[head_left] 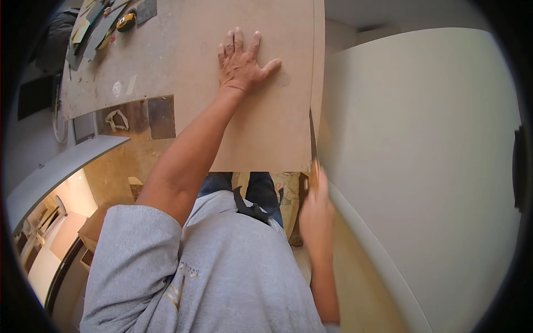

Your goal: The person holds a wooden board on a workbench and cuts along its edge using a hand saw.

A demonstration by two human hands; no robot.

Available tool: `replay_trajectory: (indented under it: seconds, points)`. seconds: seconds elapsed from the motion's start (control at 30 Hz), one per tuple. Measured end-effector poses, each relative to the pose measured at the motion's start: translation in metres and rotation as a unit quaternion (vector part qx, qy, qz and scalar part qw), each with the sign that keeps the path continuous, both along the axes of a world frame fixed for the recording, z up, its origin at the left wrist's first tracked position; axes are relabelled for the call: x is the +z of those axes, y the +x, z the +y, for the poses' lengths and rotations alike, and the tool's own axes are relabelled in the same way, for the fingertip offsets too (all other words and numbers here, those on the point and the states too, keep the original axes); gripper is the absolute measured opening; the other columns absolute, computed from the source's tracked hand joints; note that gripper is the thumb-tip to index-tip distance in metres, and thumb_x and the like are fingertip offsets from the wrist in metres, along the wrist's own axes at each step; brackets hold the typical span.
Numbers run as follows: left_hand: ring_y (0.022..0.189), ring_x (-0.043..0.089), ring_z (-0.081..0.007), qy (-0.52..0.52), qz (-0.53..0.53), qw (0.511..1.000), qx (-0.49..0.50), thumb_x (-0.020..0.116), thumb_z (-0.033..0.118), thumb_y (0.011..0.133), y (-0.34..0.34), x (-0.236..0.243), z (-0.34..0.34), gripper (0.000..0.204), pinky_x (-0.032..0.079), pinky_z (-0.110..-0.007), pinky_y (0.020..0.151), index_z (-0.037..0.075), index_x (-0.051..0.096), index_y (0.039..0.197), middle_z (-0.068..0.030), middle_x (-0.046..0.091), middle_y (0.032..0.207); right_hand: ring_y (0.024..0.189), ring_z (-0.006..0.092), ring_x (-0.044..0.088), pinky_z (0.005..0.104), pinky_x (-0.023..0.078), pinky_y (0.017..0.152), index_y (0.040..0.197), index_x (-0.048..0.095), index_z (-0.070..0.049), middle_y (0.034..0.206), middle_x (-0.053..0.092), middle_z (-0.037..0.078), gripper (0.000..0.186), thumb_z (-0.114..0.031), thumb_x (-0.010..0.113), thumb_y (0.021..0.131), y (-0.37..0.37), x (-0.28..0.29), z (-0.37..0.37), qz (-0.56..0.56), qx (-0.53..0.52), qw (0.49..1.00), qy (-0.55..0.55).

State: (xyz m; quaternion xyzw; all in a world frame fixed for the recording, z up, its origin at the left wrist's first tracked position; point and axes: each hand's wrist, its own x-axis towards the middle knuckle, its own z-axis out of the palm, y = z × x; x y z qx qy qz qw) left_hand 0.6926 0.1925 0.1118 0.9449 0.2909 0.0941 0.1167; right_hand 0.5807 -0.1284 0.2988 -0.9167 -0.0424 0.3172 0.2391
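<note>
Cluttered workbench, dusty. Left hand flat on board, grasping nothing. Right hand clenched on blade at edge. Board shifts, blade could slip off line.

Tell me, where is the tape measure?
The tape measure lies at the head view's top left, on the workbench among scraps, left of the left hand.

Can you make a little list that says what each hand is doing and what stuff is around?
left hand: flat on the brown board, fingers spread
right hand: at the board's near right corner, gripping a thin tool that runs along the board's right edge; what kind of tool is hard to tell
white panel: large, to the right of the board
workbench: dusty, under the board
far corner of bench: a tape measure and flat scraps
</note>
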Motion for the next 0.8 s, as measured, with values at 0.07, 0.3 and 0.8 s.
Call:
replay_trajectory:
  seconds: [0.07,0.3,0.8]
  points:
    - [0.165,0.015,-0.0376,-0.011,0.014,1.000,0.001,0.057,0.082,0.088,0.001,0.005,-0.003,0.101,0.010,-0.056,0.131,0.022,0.040,0.167,-0.0222,0.023,0.176,0.113,0.0528,0.067,0.0578,0.053,0.093,0.161,0.040,-0.011,0.123,0.069,0.034,0.052,-0.013,0.044,0.109,0.075,-0.040,0.053,0.011,0.018,1.000,-0.013]
    - [0.165,0.015,-0.0370,0.000,0.020,1.000,0.003,0.056,0.084,0.088,-0.001,-0.010,-0.002,0.101,0.011,-0.055,0.131,0.024,0.039,0.168,-0.0209,0.023,0.176,0.101,0.0537,0.070,0.0597,0.054,0.087,0.161,0.040,-0.012,0.112,0.074,0.031,0.052,-0.016,0.047,0.109,0.073,-0.001,0.051,-0.010,0.068,0.998,-0.018]
    - [0.165,0.015,-0.0370,-0.003,0.007,1.000,-0.009,0.056,0.084,0.088,0.008,-0.014,-0.011,0.102,0.010,-0.055,0.131,0.022,0.039,0.168,-0.0223,0.022,0.176,0.104,0.0533,0.069,0.0607,0.054,0.087,0.161,0.040,-0.011,0.110,0.072,0.034,0.054,-0.015,0.046,0.108,0.111,-0.035,0.067,-0.045,0.052,0.998,0.013]
